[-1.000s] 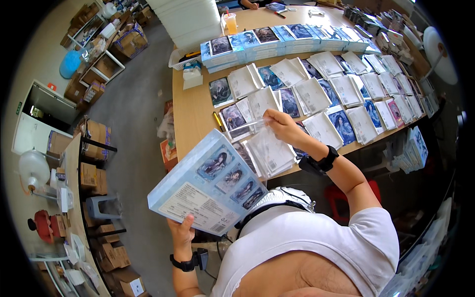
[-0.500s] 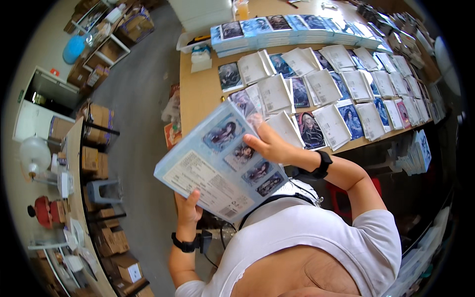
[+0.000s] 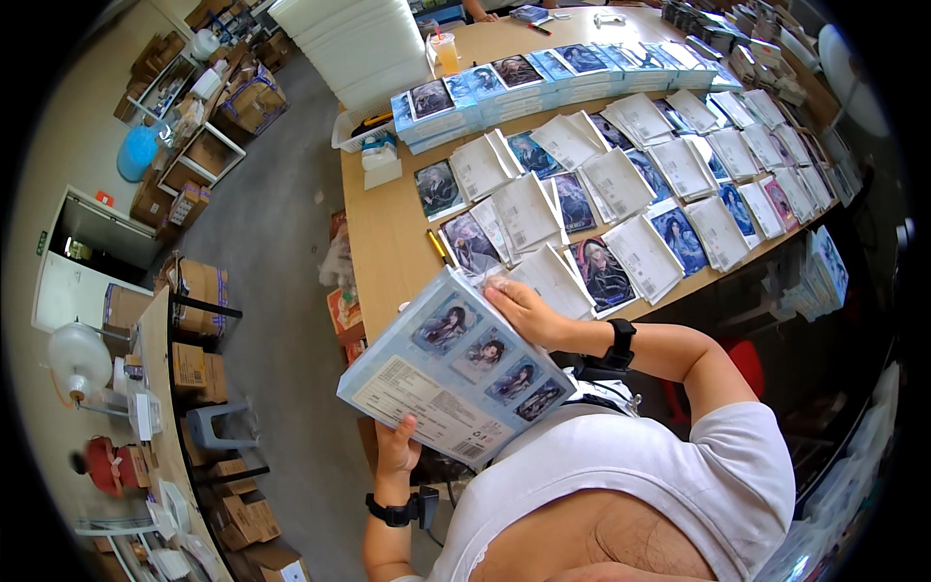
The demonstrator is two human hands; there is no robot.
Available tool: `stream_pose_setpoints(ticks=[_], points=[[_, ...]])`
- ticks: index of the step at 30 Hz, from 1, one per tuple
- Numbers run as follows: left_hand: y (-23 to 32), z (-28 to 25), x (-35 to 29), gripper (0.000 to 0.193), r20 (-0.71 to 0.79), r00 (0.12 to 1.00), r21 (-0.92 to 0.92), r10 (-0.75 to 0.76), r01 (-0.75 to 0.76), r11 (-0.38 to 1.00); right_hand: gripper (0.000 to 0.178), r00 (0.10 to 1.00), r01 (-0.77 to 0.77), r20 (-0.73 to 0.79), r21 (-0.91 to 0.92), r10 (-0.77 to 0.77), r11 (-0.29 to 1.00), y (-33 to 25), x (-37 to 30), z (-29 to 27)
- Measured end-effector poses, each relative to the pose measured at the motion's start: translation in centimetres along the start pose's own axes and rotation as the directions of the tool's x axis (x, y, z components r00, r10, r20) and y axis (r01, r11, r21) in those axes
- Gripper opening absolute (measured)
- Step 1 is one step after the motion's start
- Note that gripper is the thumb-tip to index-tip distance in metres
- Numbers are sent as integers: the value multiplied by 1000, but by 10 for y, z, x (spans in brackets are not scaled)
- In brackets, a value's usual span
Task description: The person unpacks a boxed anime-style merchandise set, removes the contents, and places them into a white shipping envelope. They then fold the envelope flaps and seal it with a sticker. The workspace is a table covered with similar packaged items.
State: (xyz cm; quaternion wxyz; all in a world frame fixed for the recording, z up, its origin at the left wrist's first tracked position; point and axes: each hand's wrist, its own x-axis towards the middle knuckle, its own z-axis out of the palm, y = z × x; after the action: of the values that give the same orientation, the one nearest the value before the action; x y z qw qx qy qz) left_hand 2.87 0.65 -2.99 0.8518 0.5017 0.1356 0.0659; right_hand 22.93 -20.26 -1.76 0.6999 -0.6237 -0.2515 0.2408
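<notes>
A flat light-blue box (image 3: 436, 393) with printed character pictures and a white label panel is held tilted in front of my body. My left hand (image 3: 398, 448) grips its near lower edge, thumb lying on the printed face. At the upper right edge, my right hand (image 3: 529, 312) is closed, fingers bent over the rim. Something clear and shiny, like thin film, shows by those fingertips, but its exact form is hard to make out. Just beyond the box, a yellow and black pen-like tool (image 3: 436, 246) lies on the table (image 3: 383, 252).
Rows of picture cards (image 3: 439, 188) and white packets (image 3: 642, 264) cover the table. Behind them runs a long stack of blue boxes (image 3: 436, 124). A white basket (image 3: 351, 132), a drink cup (image 3: 444, 53) and another person's hand (image 3: 482, 12) are farther back. A grey stool (image 3: 218, 427) stands left.
The box has shifted right and slightly down in the picture, with both hands still on it. The view has tilted, bringing the drink cup and another person's hand into fuller sight.
</notes>
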Motion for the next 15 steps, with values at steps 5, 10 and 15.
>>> stream_pose_setpoints(ticks=[5, 10, 15], points=[[-22, -8, 4, 69, -90, 995, -77, -38, 31, 997, 35, 998, -57, -1, -50, 57, 997, -29, -14, -1], [-31, 12, 3, 70, -45, 999, -102, -22, 18, 995, 37, 983, -152, 139, 232, 122, 961, -19, -25, -10], [-42, 27, -4, 68, -31, 999, -80, 10, -13, 997, 33, 958, -105, 280, 128, 66, 986, -29, -40, -53]])
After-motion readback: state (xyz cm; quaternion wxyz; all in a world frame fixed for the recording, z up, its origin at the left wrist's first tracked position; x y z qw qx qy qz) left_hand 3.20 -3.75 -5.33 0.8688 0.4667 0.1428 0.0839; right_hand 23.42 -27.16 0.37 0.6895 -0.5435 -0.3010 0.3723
